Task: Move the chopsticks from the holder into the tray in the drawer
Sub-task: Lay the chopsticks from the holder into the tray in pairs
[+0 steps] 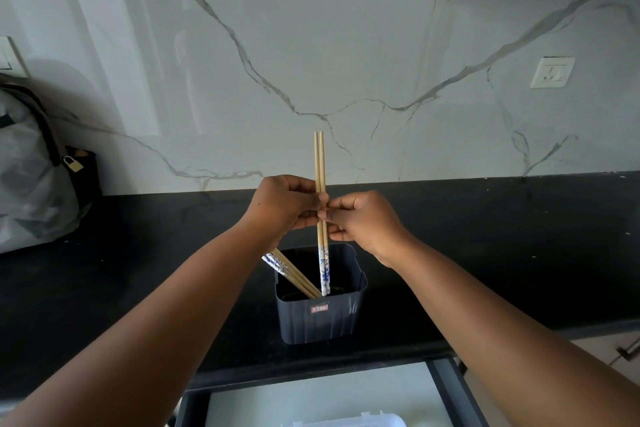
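Note:
A pair of wooden chopsticks [320,163] with blue-and-white patterned ends stands upright, its lower ends just inside the dark grey holder [320,317] on the black counter. My left hand [282,206] and my right hand [363,222] both pinch the pair at its middle, fingertips meeting. Several more chopsticks [291,272] lean to the left inside the holder. Below the counter edge the drawer [450,392] is open, and the top rim of a white tray [346,421] shows at the bottom of the view.
A grey bag [31,177] with a small padlock sits on the counter at the far left. A wall socket [552,72] is on the marble backsplash at the right. Cabinets hang overhead. A cabinet handle [628,350] shows at the lower right.

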Action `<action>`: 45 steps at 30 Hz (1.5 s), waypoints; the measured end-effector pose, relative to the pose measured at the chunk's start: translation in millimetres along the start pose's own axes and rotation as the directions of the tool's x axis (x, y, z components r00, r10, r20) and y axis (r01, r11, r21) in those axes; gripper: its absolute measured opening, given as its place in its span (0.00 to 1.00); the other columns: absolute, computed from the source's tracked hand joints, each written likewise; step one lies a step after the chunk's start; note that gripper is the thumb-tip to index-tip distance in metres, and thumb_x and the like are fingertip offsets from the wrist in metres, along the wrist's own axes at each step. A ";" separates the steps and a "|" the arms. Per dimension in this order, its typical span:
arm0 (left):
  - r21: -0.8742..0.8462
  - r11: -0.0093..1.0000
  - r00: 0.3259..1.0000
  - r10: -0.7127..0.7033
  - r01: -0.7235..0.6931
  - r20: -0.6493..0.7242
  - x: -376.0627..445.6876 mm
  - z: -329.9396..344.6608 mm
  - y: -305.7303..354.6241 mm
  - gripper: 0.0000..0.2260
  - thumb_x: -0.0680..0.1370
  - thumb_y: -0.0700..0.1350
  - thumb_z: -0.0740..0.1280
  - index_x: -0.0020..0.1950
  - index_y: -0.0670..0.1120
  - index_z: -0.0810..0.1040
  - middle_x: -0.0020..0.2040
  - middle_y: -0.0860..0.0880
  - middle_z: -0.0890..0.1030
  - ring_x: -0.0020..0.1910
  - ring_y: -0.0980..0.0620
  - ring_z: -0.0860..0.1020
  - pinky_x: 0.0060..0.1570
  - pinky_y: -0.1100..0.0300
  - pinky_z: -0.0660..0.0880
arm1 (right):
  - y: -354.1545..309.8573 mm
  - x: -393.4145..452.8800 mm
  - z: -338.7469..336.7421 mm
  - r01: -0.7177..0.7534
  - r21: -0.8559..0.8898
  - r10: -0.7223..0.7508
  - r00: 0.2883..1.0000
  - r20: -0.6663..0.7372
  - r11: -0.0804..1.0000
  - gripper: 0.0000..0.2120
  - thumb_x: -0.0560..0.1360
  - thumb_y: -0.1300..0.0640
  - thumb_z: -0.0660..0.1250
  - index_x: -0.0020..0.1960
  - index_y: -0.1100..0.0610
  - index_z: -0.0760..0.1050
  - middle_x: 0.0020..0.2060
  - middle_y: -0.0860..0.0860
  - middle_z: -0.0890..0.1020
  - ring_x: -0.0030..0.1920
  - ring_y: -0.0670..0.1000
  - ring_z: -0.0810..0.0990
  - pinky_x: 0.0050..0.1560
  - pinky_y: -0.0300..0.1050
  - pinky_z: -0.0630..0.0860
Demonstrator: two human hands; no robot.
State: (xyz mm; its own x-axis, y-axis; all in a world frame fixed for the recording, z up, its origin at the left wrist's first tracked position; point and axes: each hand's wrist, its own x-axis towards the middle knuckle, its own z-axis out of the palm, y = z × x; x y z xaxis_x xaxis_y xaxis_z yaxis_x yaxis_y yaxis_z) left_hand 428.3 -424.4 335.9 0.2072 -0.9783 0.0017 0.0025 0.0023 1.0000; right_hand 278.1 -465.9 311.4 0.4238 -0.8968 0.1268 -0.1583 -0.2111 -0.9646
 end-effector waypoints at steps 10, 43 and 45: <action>0.086 0.996 1.000 -0.023 0.022 0.011 2.5 -0.7 -1.5 0.06 0.73 0.38 0.73 0.48 0.38 0.81 0.40 0.42 0.85 0.38 0.49 0.85 0.37 0.60 0.82 | 4.7 -0.9 3.9 0.003 -0.029 -0.003 1.000 0.013 1.000 0.04 0.75 0.61 0.72 0.43 0.53 0.83 0.35 0.50 0.85 0.36 0.45 0.85 0.40 0.39 0.83; 0.867 0.461 0.757 0.631 -0.191 -0.169 -30.4 -110.2 -95.9 0.20 0.81 0.57 0.59 0.34 0.47 0.72 0.33 0.48 0.74 0.36 0.42 0.74 0.35 0.55 0.65 | 82.2 -98.3 5.4 0.030 -0.349 0.089 0.943 0.321 0.936 0.07 0.70 0.57 0.76 0.48 0.50 0.85 0.36 0.51 0.85 0.33 0.44 0.80 0.40 0.47 0.80; 0.894 0.422 0.783 0.604 -0.154 -0.150 -33.4 -119.3 -131.6 0.18 0.81 0.52 0.60 0.43 0.41 0.80 0.43 0.40 0.82 0.45 0.38 0.79 0.44 0.50 0.73 | 107.4 -114.1 6.9 0.077 -0.476 0.166 0.879 0.447 0.876 0.07 0.73 0.54 0.73 0.50 0.47 0.83 0.38 0.47 0.85 0.34 0.45 0.81 0.38 0.45 0.79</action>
State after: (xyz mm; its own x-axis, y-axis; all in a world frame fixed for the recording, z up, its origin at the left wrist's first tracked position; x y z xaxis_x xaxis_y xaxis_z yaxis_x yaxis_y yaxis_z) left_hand 537.8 -367.3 203.9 0.3108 -0.7332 0.6048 -0.9051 -0.0340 0.4239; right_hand 218.9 -383.6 191.7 0.7452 -0.6493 -0.1523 -0.5307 -0.4390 -0.7251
